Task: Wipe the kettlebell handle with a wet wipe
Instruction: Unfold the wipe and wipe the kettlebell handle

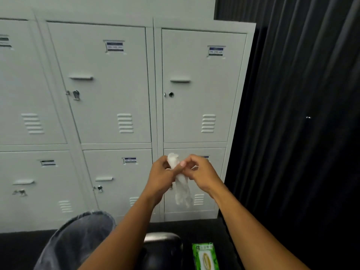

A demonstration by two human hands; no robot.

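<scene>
Between left hand [160,177] (and right hand [200,173]): wet wipe [180,182].

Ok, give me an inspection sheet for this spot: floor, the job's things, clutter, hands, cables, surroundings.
Surface: dark floor, nothing spilled.
Job's things: wet wipe held up between both hands, hanging down; kettlebell on the floor below, partly hidden by the arms; green wipe pack beside it.
Clutter: nothing seen.
Hands: left hand and right hand both pinch the wipe.
Cables: nothing seen.
Surroundings: grey lockers ahead, black curtain at right, a jeans-clad knee.
</scene>
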